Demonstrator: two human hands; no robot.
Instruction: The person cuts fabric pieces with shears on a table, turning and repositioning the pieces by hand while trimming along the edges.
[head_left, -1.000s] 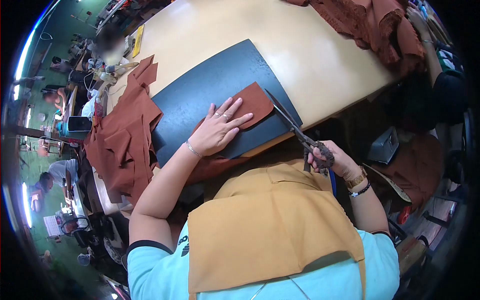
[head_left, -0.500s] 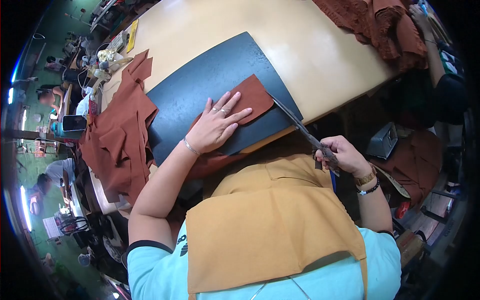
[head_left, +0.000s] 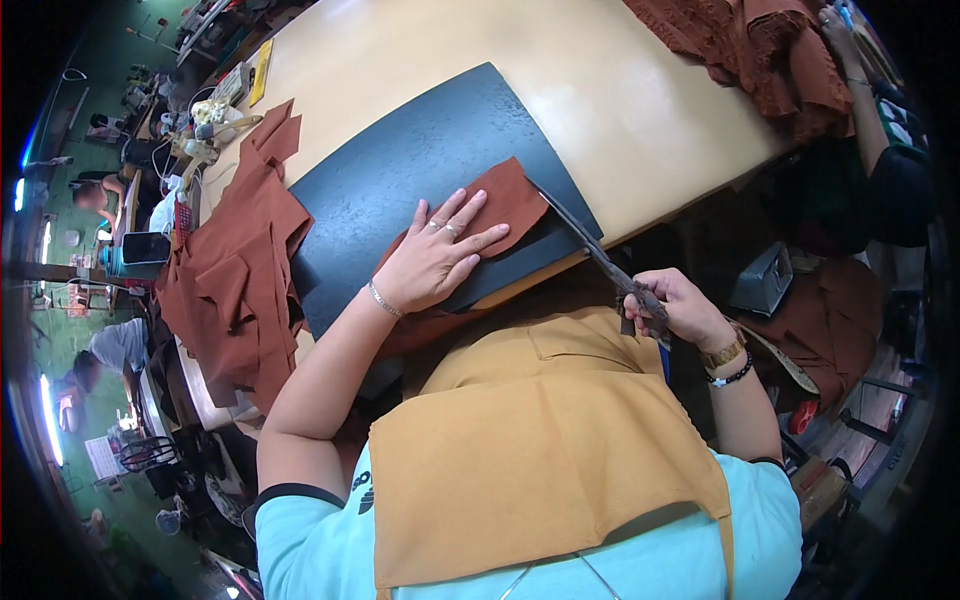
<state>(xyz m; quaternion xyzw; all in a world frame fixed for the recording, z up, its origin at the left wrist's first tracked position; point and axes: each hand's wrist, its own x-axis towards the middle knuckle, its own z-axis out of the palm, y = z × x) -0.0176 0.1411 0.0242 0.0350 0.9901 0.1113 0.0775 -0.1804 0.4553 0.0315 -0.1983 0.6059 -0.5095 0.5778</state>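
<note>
My left hand [head_left: 437, 255] lies flat with fingers spread on a reddish-brown leather piece [head_left: 515, 205], over a dark cutting mat [head_left: 400, 160]. In my right hand [head_left: 680, 307] are long dark scissors [head_left: 590, 243] with wrapped handles, held beyond the table's near edge. Their blades look closed, and the tips touch the right end of the leather piece. More brown leather [head_left: 235, 285] lies in a loose heap left of the mat.
A pale table [head_left: 640, 110] bears a yellow object [head_left: 261, 72] at the far left and a brown leather pile [head_left: 770, 60] at the far right, beside another person's arm [head_left: 862, 105]. A metal box [head_left: 763, 280] sits at the right. Other people are at the left.
The scissor blades have come together and their tips have shifted slightly at the leather's end. My right hand has turned a little. My left hand stays on the leather.
</note>
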